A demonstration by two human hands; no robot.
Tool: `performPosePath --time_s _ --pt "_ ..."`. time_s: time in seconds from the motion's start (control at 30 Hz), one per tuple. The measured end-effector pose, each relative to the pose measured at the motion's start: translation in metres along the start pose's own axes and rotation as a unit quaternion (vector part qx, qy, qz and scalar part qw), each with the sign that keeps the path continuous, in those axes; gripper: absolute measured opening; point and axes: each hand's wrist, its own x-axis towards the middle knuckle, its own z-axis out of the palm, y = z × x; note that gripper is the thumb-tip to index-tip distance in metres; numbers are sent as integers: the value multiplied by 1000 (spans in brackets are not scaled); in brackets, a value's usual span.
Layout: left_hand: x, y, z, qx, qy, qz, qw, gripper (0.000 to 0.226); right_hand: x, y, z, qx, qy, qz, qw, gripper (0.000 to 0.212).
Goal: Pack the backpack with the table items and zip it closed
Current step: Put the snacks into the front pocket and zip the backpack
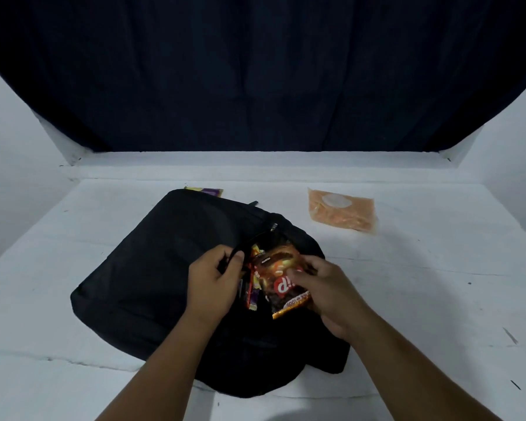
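Observation:
A black backpack (152, 262) lies flat on the white table (422, 299), its zipper opening facing up near the middle. My left hand (214, 278) grips the edge of that opening and holds it apart. My right hand (325, 291) pinches a dark brown snack packet (281, 284) with red and gold print, which sits partly inside the opening. A smaller orange and yellow wrapper (252, 294) pokes out beside it. An orange snack bag (342, 212) lies on the table to the back right. A purple and yellow packet (205, 191) peeks out behind the backpack.
A dark blue curtain (261, 74) hangs behind the table. White walls (9, 165) close in on the left and right. A metal zipper pull (274, 226) shows on top of the backpack.

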Motion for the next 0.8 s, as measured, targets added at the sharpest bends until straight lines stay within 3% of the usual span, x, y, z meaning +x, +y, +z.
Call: performPosePath --time_s 0.07,0.17,0.37,0.43,0.57,0.63,0.7,0.8 --pt "-1 -1 0 10 5 10 1000 28 6 1 10 -1 -21 24 999 31" --pt "-3 1 -2 -2 19 27 999 23 13 -1 26 -12 9 3 1000 35" --pt "-5 21 -13 28 71 92 993 14 26 5 57 -187 57 -107 975 21" --pt "-3 26 -16 37 67 103 992 13 28 2 64 -152 64 -107 980 21" --pt "-2 26 -17 40 60 94 993 11 24 -6 72 52 13 -40 998 24" --pt "-5 27 -18 33 61 76 995 12 24 -2 68 -2 -20 -71 997 13" --pt "-8 28 -19 37 59 64 996 13 22 3 58 -79 -39 -114 990 20" --pt "-12 27 -19 40 42 49 997 9 20 1 37 -114 5 -132 985 28"
